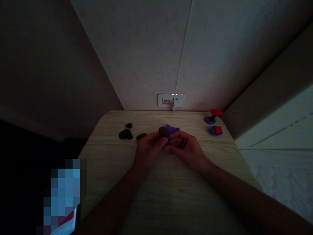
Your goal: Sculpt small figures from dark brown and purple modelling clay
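Note:
A brown lump of what looks like modelling clay (163,131) is held up over the wooden table. My left hand (149,147) is closed round it, thumb on the near side. My right hand (188,148) meets it from the other side, fingers curled and thumb pressed in at its lower edge. Another brown piece (141,136) lies on the table, partly covered by my left hand. Just behind my right fingers sits a purple lump (172,129).
Two black lumps, a larger (125,134) and a smaller (128,125), lie on the left of the table (171,195). At the right edge stand two red and purple shaped pieces (215,131). A wall socket (171,100) with a plug is behind. A lit screen (66,225) glows lower left.

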### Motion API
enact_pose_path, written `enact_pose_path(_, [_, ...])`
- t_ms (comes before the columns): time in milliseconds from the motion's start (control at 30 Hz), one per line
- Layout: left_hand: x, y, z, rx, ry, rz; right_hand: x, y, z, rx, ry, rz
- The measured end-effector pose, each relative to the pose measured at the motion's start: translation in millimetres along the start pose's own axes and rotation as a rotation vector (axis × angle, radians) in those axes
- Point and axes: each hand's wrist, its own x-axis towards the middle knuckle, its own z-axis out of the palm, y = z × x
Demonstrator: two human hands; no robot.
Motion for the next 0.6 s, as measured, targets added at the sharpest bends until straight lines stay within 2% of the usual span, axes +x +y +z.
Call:
enact_pose_path(167, [-0.2, 1.7, -2.2, 0.069, -0.002, 0.026, -1.3, -2.1, -1.2, -0.052, -0.044, -0.018])
enact_pose_path(600, [-0.1, -0.5, -6.7, 0.124, -0.014, 0.009, -4.3, -6.4, -7.2, -0.388, -0.073, -0.176])
